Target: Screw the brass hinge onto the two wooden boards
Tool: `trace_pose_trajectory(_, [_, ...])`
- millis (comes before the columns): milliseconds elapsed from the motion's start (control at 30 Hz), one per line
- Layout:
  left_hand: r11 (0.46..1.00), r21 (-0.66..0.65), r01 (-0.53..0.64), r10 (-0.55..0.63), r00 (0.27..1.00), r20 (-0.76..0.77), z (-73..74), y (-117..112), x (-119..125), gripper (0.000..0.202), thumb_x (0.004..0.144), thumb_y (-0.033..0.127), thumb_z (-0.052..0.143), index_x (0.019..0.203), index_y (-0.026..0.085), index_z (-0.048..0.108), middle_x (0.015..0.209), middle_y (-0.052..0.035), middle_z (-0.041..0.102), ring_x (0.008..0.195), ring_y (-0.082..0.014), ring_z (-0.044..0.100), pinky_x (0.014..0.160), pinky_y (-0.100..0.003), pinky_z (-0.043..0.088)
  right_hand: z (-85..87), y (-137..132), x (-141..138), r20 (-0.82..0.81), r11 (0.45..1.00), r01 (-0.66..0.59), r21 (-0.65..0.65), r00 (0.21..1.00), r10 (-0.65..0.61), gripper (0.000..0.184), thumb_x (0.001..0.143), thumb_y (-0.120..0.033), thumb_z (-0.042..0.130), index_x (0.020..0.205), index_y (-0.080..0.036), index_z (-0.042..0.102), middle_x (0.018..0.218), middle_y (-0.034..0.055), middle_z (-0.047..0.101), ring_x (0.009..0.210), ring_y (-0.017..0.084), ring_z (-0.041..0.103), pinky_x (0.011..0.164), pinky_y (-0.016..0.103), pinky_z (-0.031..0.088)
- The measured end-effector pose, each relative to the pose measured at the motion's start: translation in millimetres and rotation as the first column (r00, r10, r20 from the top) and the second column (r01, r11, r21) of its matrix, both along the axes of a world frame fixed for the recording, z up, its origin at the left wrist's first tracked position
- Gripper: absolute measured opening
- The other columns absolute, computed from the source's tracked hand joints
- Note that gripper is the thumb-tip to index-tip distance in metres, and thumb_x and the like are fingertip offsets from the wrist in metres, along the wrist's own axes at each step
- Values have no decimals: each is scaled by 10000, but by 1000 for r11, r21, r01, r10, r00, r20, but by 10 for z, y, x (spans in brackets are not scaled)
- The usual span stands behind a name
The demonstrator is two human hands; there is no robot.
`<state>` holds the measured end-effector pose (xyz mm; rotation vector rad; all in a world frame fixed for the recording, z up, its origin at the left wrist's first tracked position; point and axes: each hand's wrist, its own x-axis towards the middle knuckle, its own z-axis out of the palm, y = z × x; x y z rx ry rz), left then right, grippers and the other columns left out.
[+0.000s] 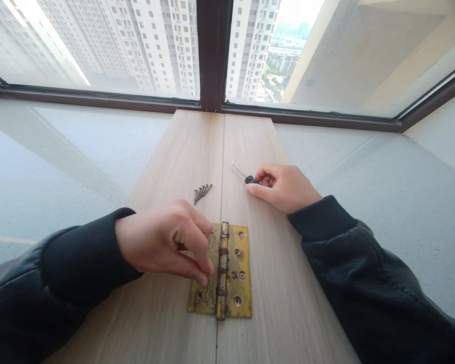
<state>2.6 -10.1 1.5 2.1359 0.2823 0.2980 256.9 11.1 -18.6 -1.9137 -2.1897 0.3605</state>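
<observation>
left hand pinched fingertips over left leaf of worn brass-coloured hinge, right hand gripped black-handled screwdriver, its tip pointed far left, several screws lay on left board beyond hinge

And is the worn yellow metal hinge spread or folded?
Spread: the hinge shows its left leaf and right leaf either side of its barrel.

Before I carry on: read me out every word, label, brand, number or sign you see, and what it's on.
None that can be read.
Hinge: no legible lettering; the left hand covers part of its left leaf.
Screwdriver: no legible mark; the right hand hides much of the handle.
Screws: too small to tell.
Buildings outside: too blurred to tell.
</observation>
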Motion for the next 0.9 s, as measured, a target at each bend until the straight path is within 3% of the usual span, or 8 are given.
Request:
trace_pose_trajectory(233, [996,88,-10,6,999,38,-14,-16,21,66,777,157,731,822,173,777,592,-22,610,525,-91,559,487,-189,420,1,6,-11,-8,1000,1,5,1000,-1,265,879,-397,657,900,-139,600,783,-5,573,700,129,549,699,308,486])
trace_pose_trajectory(400, [999,23,27,-25,998,-54,20,35,-48,101,774,151,727,834,215,778,625,-20,642,519,-80,551,491,-177,428,-1,6,-16,-14,1000,2,4,1000,-2,256,875,-388,660,897,-140,600,782,-5,571,697,128,544,696,305,479])
trace_pose_trajectory(667, [991,-3,130,-130,985,-110,42,31,-27,48,748,119,737,746,162,756,583,-20,633,499,-78,526,457,-178,395,-17,5,4,-12,1000,2,7,1000,-2,262,875,-395,659,896,-141,599,788,-3,572,702,130,545,699,306,480])
trace_pose_trajectory(900, [999,47,22,-22,1000,-6,-30,29,-33,70,797,201,718,837,203,776,599,-20,647,504,-83,548,465,-185,412,-10,4,11,-13,1000,1,10,1000,-1,262,876,-394,662,896,-139,602,783,-5,574,701,129,550,699,308,487])
